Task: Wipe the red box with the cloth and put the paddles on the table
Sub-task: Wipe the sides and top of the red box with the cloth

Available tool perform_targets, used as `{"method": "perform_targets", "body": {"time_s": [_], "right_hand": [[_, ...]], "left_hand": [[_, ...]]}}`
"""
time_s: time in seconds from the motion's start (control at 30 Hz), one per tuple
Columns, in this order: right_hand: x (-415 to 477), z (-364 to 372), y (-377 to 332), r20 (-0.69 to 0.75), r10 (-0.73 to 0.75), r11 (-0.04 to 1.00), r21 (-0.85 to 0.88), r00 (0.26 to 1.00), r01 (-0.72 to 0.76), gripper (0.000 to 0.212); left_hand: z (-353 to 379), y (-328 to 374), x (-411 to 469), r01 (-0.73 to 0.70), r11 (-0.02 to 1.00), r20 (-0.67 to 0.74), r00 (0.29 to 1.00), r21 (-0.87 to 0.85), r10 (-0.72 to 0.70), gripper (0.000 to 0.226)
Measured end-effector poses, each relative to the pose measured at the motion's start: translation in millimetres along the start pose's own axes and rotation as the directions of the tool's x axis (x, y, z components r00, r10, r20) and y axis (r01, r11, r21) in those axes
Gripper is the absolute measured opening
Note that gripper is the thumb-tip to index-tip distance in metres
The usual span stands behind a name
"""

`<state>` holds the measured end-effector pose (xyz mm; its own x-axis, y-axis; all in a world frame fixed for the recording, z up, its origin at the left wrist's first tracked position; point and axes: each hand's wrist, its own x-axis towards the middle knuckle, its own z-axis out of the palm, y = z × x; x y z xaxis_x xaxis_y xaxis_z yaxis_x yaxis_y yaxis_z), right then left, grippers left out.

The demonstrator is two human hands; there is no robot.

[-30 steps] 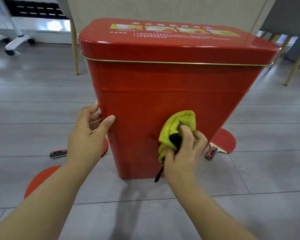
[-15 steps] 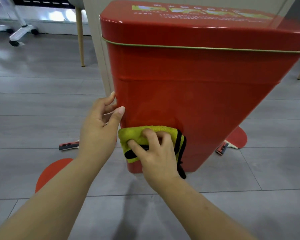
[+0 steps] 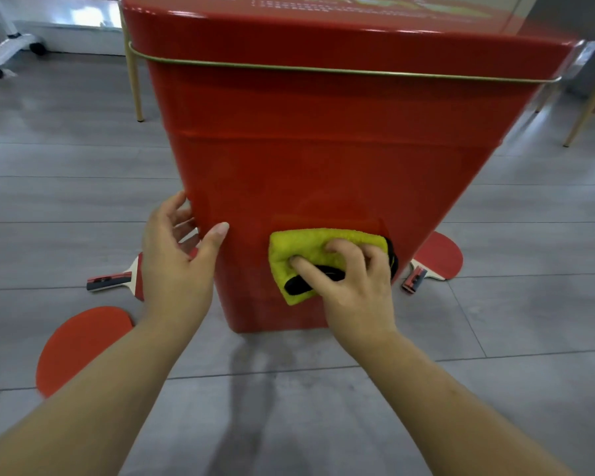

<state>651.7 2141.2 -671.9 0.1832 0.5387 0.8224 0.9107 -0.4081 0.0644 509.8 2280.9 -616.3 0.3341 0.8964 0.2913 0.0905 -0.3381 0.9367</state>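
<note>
A tall red metal box with a gold rim wire stands on the grey floor. My right hand presses a folded yellow cloth with black trim against the box's lower front, fingers curled on it. My left hand rests on the box's left edge, thumb on the front face. Three red paddles lie on the floor: one behind my left hand, one partly under my left forearm, and one right of the box.
Slim wooden furniture legs stand behind the box at left and at right. A white wheeled chair base sits at the far left.
My right hand slid the cloth from the box's left front edge towards the right along the lower front. The view moved closer. My left hand kept its place on the box's edge.
</note>
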Motion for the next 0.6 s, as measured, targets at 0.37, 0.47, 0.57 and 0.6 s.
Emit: {"method": "perform_targets", "body": {"time_s": [0.37, 0.47, 0.57, 0.6], "right_hand": [[-42.9, -21.3, 68.6, 0.192, 0.411, 0.889, 0.132, 0.891, -0.439, 0.073], [-46.0, -20.8, 60.0, 0.257, 0.529, 0.751, 0.302, 0.808, -0.588, 0.070], [-44.6, -13.2, 44.5, 0.254, 0.674, 0.597, 0.364, 0.693, -0.714, 0.071], [-44.4, -10.0, 39.1, 0.252, 0.701, 0.566, 0.373, 0.668, -0.735, 0.070]], "left_hand": [[13.1, -8.6, -7.0, 0.104, 0.985, -0.070, 0.993, 0.141, -0.095, 0.047], [12.7, -8.6, -6.5, 0.115, 0.979, -0.078, 0.992, 0.166, -0.103, 0.046], [11.0, -7.2, -6.4, 0.115, 0.980, -0.064, 0.992, 0.164, -0.106, 0.044], [10.1, -7.0, -6.3, 0.117, 0.980, -0.060, 0.992, 0.159, -0.109, 0.043]]}}
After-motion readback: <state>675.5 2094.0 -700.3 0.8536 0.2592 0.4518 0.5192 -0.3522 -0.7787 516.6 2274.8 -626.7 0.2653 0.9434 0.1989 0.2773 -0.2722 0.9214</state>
